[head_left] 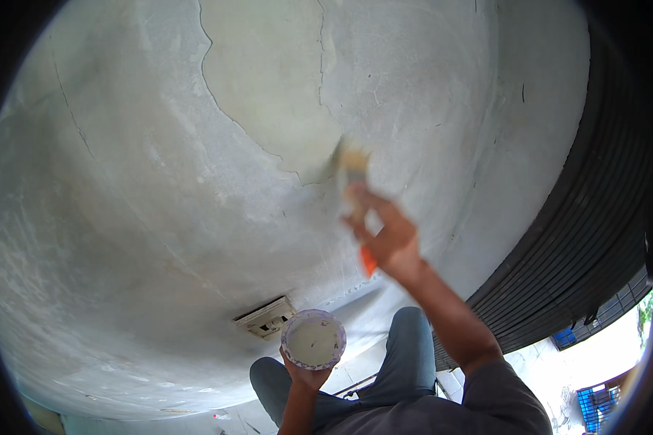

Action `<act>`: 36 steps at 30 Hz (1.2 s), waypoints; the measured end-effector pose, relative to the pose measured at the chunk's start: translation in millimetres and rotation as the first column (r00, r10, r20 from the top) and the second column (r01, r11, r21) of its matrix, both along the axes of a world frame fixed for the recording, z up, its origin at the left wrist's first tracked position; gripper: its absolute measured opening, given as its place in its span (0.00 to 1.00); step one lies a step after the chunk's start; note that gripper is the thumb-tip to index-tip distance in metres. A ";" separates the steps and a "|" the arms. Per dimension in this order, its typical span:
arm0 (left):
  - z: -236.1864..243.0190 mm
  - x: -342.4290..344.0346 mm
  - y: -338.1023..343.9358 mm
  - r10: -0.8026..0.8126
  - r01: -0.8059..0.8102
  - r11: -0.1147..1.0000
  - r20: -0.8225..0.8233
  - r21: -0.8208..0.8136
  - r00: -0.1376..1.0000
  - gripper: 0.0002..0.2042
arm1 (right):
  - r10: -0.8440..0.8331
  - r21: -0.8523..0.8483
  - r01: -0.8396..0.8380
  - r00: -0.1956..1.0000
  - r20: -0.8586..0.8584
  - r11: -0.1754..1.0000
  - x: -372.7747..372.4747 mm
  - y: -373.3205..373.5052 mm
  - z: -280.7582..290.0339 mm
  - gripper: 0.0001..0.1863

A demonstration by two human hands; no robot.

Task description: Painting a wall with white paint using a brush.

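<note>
My right hand [392, 235] is raised in front of a grey wall [268, 217], its fingers closed round a paintbrush [355, 161]. The brush has pale bristles, a metal band and an orange handle end; motion blurs it. Its bristles are at the lower right edge of a smooth pale patch [268, 87] with a ragged outline; whether they touch the wall I cannot tell. Lower down, my left hand [308, 373] grips a round tub [313, 339] from beneath. The tub has a purplish, smeared rim and whitish paint-like liquid inside.
A wall switch plate [267, 319] sits just left of the tub. Dark ribbed shutter slats [566, 217] curve along the right side. Thin cracks run through the wall. Blue crates [598, 406] stand on the bright floor at lower right. My bent knees [413, 341] are below.
</note>
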State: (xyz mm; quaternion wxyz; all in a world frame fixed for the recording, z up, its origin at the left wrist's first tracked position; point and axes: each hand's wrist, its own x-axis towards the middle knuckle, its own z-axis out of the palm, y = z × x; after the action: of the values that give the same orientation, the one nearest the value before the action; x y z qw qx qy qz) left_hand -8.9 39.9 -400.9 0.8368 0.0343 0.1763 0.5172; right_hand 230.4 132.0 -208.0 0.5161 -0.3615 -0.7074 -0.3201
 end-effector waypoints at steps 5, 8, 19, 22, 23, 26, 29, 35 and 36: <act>8.5 8.8 3.8 -0.019 0.019 1.000 0.012 0.001 1.000 0.38 | 0.522 -0.323 -0.470 0.848 0.092 0.821 -33.7 -38.8 -26.0 0.18; 1.3 4.0 1.7 -0.026 0.026 1.000 0.034 -0.012 0.999 0.37 | 0.566 -0.360 -0.558 0.819 -0.093 0.748 -18.9 -37.9 0.3 0.11; 31.2 3.4 -5.6 0.076 -0.059 0.983 -0.093 0.177 0.993 0.38 | 0.062 -0.062 -0.112 0.842 -0.537 0.992 28.7 -76.6 -3.0 0.10; 26.4 5.8 -7.0 0.062 -0.046 0.980 -0.075 0.193 0.995 0.38 | 0.078 -0.160 -0.326 0.610 -0.789 0.932 12.5 -112.4 -22.5 0.12; 22.3 8.6 -7.5 0.086 -0.074 0.984 -0.072 0.160 0.994 0.38 | 0.114 -0.241 -0.407 0.677 -0.727 0.881 12.7 -120.9 -29.7 0.12; 3.6 5.6 -5.0 0.127 -0.092 0.971 -0.149 0.223 0.981 0.39 | 0.167 -0.427 -0.536 0.743 -0.648 0.729 -5.8 -130.0 -43.2 0.11; -11.5 1.9 -6.8 0.057 -0.092 0.957 0.133 0.277 0.989 0.37 | 0.385 -0.473 -0.670 0.729 -0.566 0.572 -28.5 -121.9 -59.5 0.12; 7.6 7.8 -12.4 0.079 -0.058 0.981 -0.110 0.183 0.991 0.38 | 0.430 -0.673 -0.555 0.825 -0.367 0.489 -51.8 -108.6 -73.6 0.13; 8.4 8.6 -11.9 0.086 -0.057 0.982 -0.158 0.180 0.984 0.38 | 0.443 -0.671 -0.510 0.849 -0.289 0.539 -53.5 -105.4 -76.6 0.13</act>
State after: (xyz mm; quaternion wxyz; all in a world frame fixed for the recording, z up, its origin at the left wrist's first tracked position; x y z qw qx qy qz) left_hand -0.3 28.0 -392.5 0.7938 0.1439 0.2000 0.5560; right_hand 176.9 26.6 -284.6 0.4257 -0.3422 -0.8231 0.1553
